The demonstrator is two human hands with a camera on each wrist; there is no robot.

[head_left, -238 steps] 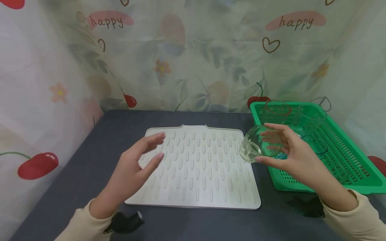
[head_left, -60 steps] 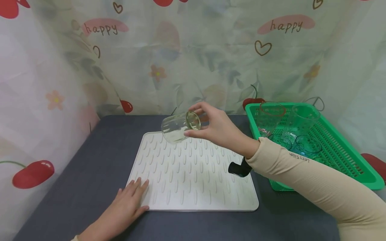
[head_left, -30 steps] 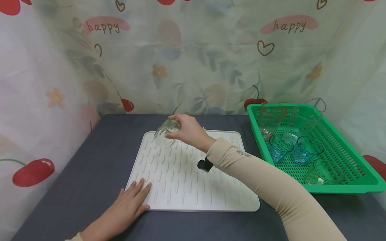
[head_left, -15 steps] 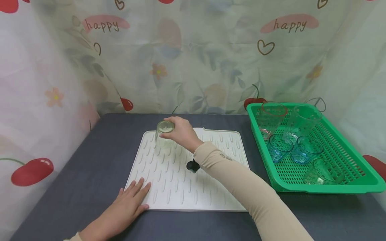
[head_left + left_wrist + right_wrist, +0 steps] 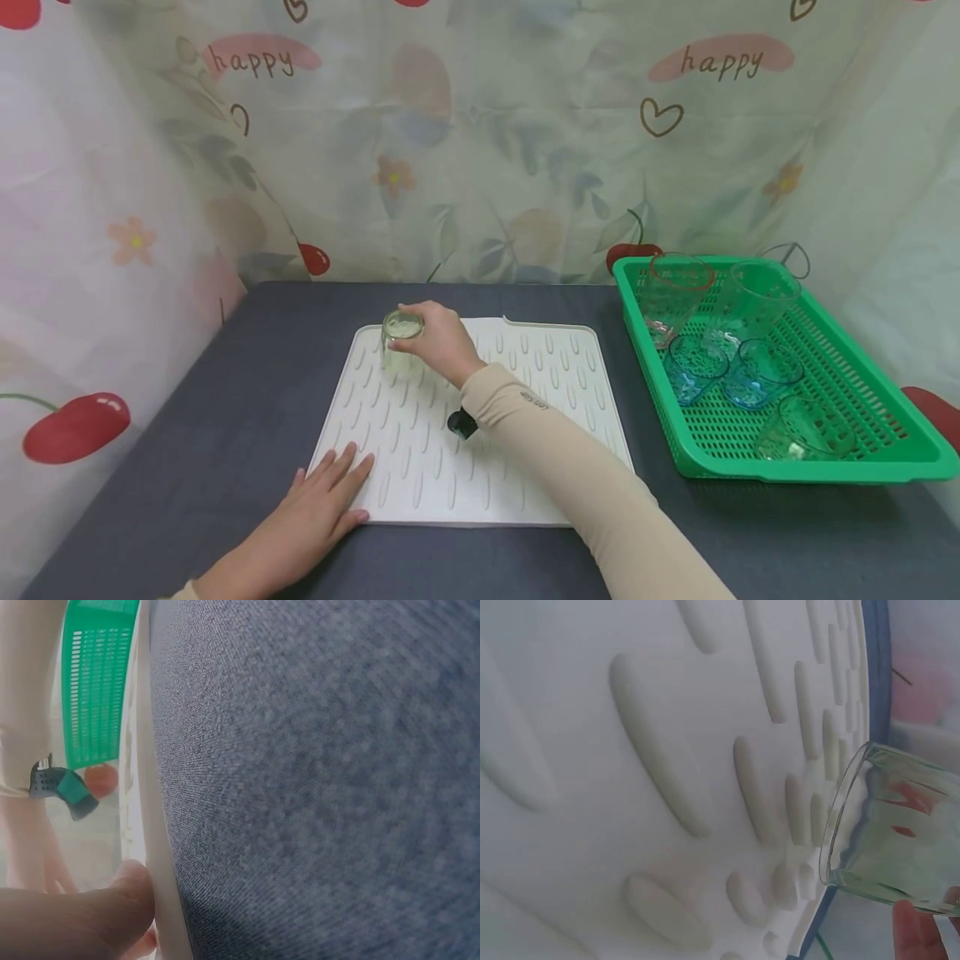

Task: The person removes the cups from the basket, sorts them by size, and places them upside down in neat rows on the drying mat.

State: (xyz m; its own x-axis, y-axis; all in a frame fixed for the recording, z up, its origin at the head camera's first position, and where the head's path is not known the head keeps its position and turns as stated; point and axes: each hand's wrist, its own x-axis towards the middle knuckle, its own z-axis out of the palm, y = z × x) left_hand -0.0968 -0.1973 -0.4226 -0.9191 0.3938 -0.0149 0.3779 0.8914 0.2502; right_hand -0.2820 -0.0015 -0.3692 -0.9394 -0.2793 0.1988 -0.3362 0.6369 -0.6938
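A clear drinking glass point(image 5: 402, 327) is upside down over the back left corner of a white ridged mat point(image 5: 517, 433). My right hand point(image 5: 444, 343) holds it near its base between thumb and fingers. In the right wrist view the rim of the glass point(image 5: 900, 825) faces the ridges, close over them. My left hand point(image 5: 318, 508) rests with fingers spread on the front left corner of the mat. The left wrist view shows the left thumb point(image 5: 105, 911) at the mat's edge.
A green basket point(image 5: 720, 471) stands right of the mat. Inside are a tall red-rimmed glass point(image 5: 678, 292), a tall clear glass point(image 5: 757, 304), two blue glasses point(image 5: 696, 371) and a tilted clear glass point(image 5: 806, 433). Printed curtains point(image 5: 495, 150) close off the dark table's back and sides.
My right hand has carried the glass left from beside the basket and turned it upside down, lowering it lately. The left hand has come down onto the mat's corner.
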